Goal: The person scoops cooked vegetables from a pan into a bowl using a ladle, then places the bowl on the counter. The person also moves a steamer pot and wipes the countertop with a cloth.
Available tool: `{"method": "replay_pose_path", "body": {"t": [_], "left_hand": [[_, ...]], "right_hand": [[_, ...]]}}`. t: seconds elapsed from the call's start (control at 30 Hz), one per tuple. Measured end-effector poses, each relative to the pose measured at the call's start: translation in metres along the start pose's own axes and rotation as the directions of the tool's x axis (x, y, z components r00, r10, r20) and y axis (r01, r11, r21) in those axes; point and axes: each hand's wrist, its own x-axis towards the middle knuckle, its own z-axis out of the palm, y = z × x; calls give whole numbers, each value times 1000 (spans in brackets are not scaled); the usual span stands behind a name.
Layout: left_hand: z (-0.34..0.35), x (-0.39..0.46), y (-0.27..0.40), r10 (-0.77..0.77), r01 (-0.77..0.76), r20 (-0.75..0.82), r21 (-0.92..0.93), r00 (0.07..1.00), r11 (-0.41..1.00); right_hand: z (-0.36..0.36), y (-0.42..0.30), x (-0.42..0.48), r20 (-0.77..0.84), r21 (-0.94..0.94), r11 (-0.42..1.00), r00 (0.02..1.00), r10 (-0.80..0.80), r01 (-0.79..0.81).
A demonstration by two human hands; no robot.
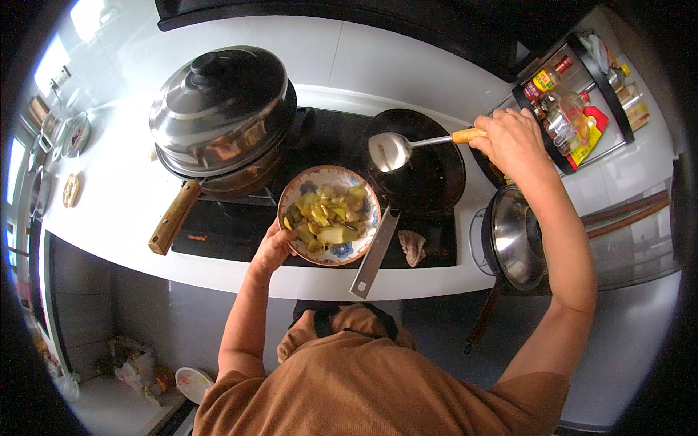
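Note:
My left hand (272,248) grips the rim of a patterned bowl (373,215) at its lower left. Cooked green vegetable pieces (324,212) fill the bowl, which I hold above the front of the black cooktop (234,223). In my right hand (512,139) is the wooden handle of a metal wok turner (390,151). Its broad blade hangs over a dark wok (431,185) on the right burner. The wok's flat metal handle (376,253) points towards me, passing just right of the bowl. A crumpled greyish-brown cloth (411,248) lies right of that handle.
A large lidded pot (218,120) stands on the left burner, its wooden handle (174,218) jutting over the counter's front. At right, a lidded pan (515,240) sits near a wall rack (602,90) of bottles and packets. A brown item (71,191) lies on the left counter (120,180).

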Motion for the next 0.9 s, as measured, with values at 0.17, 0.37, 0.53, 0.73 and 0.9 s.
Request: {"method": "replay_pose_path", "body": {"t": [0.17, 0.37, 0.53, 0.73, 0.9], "left_hand": [[-10, 5, -6, -24, 21, 50, 55, 998, 998], [6, 2, 1, -13, 13, 14, 12, 1000, 1000], [9, 4, -1, -7, 8, 57, -15, 998, 1000], [0, 6, -7, 6, -4, 65, -19, 998, 1000], [0, 7, -6, -1, 1, 60, 13, 998, 1000]], "right_hand": [[34, -13, 3, 100, -233, 971, 995, -23, 46], [26, -40, 14, 209, -212, 969, 974, -85, 129], [9, -26, 15, 138, -70, 989, 983, -121, 132], [-33, -10, -5, 25, -39, 992, 993, -119, 120], [-23, -29, -19, -59, 12, 975, 973, -221, 222]]}}
